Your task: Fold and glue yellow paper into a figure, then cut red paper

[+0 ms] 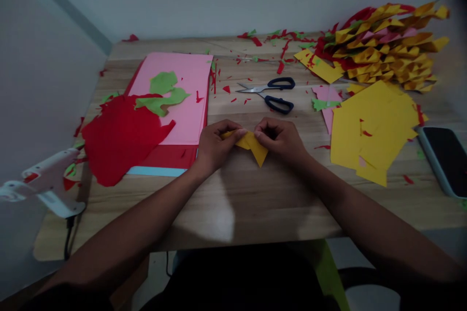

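Note:
Between my two hands is a small folded piece of yellow paper (259, 152), one pointed corner hanging down toward me. My left hand (216, 145) pinches its left end between thumb and fingers. On the other side my right hand (281, 139) grips the upper right edge, thumb against the paper. Just beyond my hands lies a pair of scissors (260, 90) with dark blue handles, blades parted and pointing left. Part of the yellow paper is hidden under my left fingers.
Left, pink sheets (182, 121) lie beneath red paper (116, 136) and green scraps (164, 99). A white glue gun (54, 187) stands at the left edge. Rightward are yellow sheets (368, 126), a phone (445, 160) and a pile of folded yellow pieces (390, 48). Small scraps litter the table.

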A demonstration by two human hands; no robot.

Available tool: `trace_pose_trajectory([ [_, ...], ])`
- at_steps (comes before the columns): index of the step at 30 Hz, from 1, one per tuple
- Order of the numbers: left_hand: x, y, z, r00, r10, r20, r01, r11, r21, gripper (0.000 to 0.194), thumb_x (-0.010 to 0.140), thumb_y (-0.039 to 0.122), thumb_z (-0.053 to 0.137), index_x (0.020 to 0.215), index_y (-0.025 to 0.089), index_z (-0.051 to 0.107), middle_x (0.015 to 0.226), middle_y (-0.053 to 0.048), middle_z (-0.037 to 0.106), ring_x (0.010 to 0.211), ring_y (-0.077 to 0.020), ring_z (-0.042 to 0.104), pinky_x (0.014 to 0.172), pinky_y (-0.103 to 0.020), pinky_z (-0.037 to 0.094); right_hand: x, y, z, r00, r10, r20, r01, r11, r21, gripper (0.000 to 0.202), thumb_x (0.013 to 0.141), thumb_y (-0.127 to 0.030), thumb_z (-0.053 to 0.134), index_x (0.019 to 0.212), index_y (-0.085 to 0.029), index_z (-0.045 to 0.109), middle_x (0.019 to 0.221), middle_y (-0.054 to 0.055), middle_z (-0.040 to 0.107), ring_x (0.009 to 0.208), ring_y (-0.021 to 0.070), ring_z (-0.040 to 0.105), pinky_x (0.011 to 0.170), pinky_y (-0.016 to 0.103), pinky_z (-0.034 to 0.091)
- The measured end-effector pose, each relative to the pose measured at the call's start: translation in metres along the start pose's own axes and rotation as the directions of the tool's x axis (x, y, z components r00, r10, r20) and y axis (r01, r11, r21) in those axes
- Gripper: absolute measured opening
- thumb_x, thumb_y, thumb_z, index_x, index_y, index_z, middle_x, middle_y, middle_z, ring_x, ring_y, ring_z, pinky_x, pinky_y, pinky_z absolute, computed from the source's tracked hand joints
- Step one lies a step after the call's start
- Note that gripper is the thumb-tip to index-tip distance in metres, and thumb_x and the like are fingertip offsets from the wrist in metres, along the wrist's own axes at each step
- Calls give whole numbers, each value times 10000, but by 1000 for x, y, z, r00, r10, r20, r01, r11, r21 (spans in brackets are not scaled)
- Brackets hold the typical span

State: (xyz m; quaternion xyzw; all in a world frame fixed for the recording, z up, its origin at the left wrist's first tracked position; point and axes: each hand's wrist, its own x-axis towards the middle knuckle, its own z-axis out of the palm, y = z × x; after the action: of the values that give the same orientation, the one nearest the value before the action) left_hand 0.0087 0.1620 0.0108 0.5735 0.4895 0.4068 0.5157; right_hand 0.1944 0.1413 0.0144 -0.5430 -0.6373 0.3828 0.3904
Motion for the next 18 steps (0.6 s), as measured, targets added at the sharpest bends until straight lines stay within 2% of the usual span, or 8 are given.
trace_pose_trajectory([
  [3, 1, 1, 2, 997, -63, -50, 57, 992, -112, 243, 694, 374, 787, 757, 161, 689, 724, -11, 682, 629, -144, 630, 526, -251, 555, 1, 3, -3, 1000, 6, -27, -6, 1000, 2, 117, 765, -293, 606, 709, -191, 595, 623, -13, 558, 567, 118, 459, 533, 261, 341],
  [5, 1, 1, 3, 995, -66, -71, 56, 988, -141, 238, 698, 367, 783, 762, 159, 689, 728, -10, 681, 603, -132, 618, 502, -242, 549, 3, 6, -5, 999, -3, -48, 3, 1000, -7, 119, 767, -290, 609, 704, -190, 598, 629, -11, 560, 577, 121, 465, 543, 264, 343],
  [9, 3, 0, 3, 994, -40, -99, 26, 990, -139, 227, 717, 364, 774, 775, 158, 698, 705, 3, 675, 527, -103, 587, 456, -215, 519, 5, 9, -9, 997, -3, -77, 3, 1000, -3, 127, 762, -291, 605, 695, -184, 598, 641, -7, 563, 582, 120, 466, 554, 268, 344],
  [18, 4, -3, 4, 991, -23, -133, 2, 988, -157, 207, 711, 343, 783, 759, 165, 687, 674, 21, 663, 436, -66, 538, 397, -172, 459, 4, 15, -14, 998, 14, -57, -12, 999, 38, 121, 770, -289, 618, 700, -192, 598, 638, -21, 539, 581, 116, 445, 558, 270, 336],
])
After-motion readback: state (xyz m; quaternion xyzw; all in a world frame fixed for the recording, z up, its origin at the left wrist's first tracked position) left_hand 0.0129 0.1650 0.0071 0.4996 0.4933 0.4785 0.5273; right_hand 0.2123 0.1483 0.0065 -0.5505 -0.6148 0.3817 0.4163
